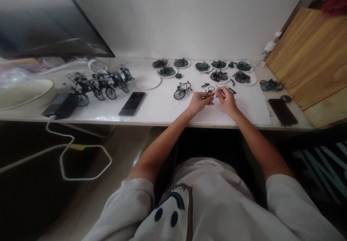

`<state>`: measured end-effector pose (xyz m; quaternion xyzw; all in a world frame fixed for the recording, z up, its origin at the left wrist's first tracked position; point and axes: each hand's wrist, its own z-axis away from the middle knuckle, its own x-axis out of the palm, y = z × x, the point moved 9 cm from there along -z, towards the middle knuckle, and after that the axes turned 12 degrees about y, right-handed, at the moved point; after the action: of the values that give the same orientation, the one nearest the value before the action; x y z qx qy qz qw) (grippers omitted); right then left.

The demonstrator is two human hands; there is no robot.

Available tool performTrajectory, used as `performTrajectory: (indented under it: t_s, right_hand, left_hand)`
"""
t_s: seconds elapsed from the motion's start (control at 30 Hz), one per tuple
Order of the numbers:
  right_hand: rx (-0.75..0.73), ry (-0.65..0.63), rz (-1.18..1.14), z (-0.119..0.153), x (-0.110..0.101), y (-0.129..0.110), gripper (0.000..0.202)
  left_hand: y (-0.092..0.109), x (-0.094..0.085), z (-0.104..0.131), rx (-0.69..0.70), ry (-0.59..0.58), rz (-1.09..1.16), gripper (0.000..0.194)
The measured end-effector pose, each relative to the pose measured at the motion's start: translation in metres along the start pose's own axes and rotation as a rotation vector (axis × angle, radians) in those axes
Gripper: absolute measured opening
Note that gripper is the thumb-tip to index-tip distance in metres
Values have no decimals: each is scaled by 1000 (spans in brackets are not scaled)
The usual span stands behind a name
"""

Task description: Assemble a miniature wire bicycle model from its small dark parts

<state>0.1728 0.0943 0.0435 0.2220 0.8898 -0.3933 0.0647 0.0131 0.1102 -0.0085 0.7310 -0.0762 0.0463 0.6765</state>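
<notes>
My left hand [200, 101] pinches a small dark part [208, 93] at the right of the table's middle. Close against it, my right hand [226, 99] has its fingertips pressed together at the same part; what they hold is too small to name. A partly built black model bicycle [182, 90] stands on the white sheet [165, 105] just left of my left hand. Beyond my fingers lie a small wheel [211, 88] and a dark strip [205, 85]. Another dark piece [231, 90] is beside my right hand.
Several plates of dark parts, one a white plate [251, 80], line the back. Several model bicycles [110, 92] stand left, near an empty plate [148, 82] and a phone [132, 103]. Another phone [283, 111] and a wooden board [311, 56] are right. A black adapter [61, 105] sits far left.
</notes>
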Motion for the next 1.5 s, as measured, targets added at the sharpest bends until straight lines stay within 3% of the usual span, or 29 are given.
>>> performTrajectory:
  t_s: [0.43, 0.6, 0.87, 1.1, 1.27, 1.4, 1.5]
  right_hand:
    - [-1, -19, 25, 0, 1, 0, 35]
    - [-21, -19, -28, 1, 2, -1, 33]
    - [41, -20, -6, 0, 0, 4, 44]
    - [87, -12, -68, -2, 0, 10, 47]
    - [112, -41, -90, -2, 3, 13, 46]
    - [92, -33, -117, -3, 3, 14, 42]
    - [87, -17, -117, -4, 3, 17, 37]
  left_hand:
    - [12, 6, 9, 65, -10, -70, 32]
    - [12, 7, 9, 86, -22, -92, 37]
    - [28, 5, 15, 378, 30, -372, 28]
    - [38, 6, 19, 479, 43, -462, 26]
    - [35, 8, 17, 493, 27, -487, 23]
    - [36, 10, 18, 483, -55, -451, 8]
    - [31, 8, 13, 377, -128, -326, 32]
